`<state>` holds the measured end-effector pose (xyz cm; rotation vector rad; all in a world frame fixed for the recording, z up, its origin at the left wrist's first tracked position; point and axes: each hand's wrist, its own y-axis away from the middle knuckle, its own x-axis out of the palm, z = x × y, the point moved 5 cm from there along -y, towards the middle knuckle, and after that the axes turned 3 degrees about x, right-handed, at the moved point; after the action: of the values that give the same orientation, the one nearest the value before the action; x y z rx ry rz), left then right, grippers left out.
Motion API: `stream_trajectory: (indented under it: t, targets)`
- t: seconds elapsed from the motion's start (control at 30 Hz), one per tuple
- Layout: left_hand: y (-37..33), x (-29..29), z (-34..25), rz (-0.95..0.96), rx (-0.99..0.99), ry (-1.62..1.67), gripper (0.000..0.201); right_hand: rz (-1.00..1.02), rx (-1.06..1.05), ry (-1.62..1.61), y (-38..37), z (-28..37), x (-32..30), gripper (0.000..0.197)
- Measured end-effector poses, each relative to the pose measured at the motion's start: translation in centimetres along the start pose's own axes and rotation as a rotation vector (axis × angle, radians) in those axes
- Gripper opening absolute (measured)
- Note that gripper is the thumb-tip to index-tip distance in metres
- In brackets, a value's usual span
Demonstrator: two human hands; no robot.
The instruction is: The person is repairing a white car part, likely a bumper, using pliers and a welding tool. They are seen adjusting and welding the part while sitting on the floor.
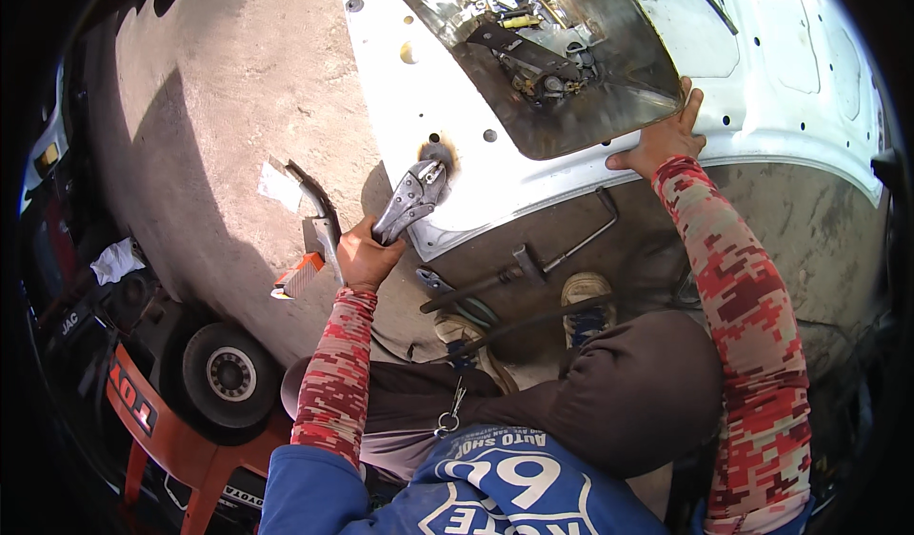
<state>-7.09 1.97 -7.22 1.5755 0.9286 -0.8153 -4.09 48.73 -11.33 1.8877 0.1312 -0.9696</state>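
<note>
My left hand [369, 254] is closed around the handles of locking pliers [411, 197]. The pliers' jaws are at the near edge of a white metal vehicle panel [390, 88], by a scorched brown spot with a hole. How firmly the jaws grip the edge, I cannot tell. My right hand [666, 138] lies on the panel's near edge with fingers and thumb apart, its fingertips by the corner of a metal tray [562, 147]. Sitting on the panel, this tray holds a dark flat bar [522, 51] and several small metal parts.
A welding torch [319, 207] and an orange-white box [298, 276] lie on the floor left of the panel. Below its near edge are a hammer-like tool [526, 264], another pair of pliers [457, 297] and a dark cable [533, 321]. A wheel [226, 375] stands lower left.
</note>
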Motion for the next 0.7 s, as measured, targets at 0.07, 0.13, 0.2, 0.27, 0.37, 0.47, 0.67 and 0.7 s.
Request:
stream_trajectory:
  t: [0.07,0.13,0.2,0.27,0.37,0.47,0.67,0.7]
  targets:
    - [-0.3,-0.4,-0.1,0.013,0.059,-0.006,0.037,0.002,0.001,0.009,0.0,0.0,-0.1,0.162]
    - [-1.4,-1.1,0.5,0.066,0.07,-0.048,0.037,0.003,0.005,0.003,-0.1,0.0,0.0,0.162]
    - [-2.1,-1.3,0.8,0.101,0.084,-0.037,0.036,0.002,0.007,0.006,0.0,-0.2,0.2,0.162]
    - [-2.1,-1.1,0.9,0.11,0.095,-0.044,0.035,-0.008,0.001,0.007,-0.1,-0.2,0.3,0.161]
    - [-1.2,-0.5,0.7,0.022,0.046,-0.087,0.034,-0.016,-0.003,-0.009,-0.1,-0.2,0.4,0.161]
    - [-0.2,0.1,0.0,-0.034,0.05,0.051,0.035,-0.001,-0.006,0.002,-0.2,-0.1,0.2,0.161]
    - [-2.0,-0.8,0.7,0.092,0.096,-0.02,0.034,-0.002,-0.002,0.012,-0.2,-0.1,0.3,0.161]
    - [-2.0,-0.8,0.9,0.077,0.081,-0.065,0.034,-0.004,-0.009,0.0,-0.2,-0.1,0.3,0.161]
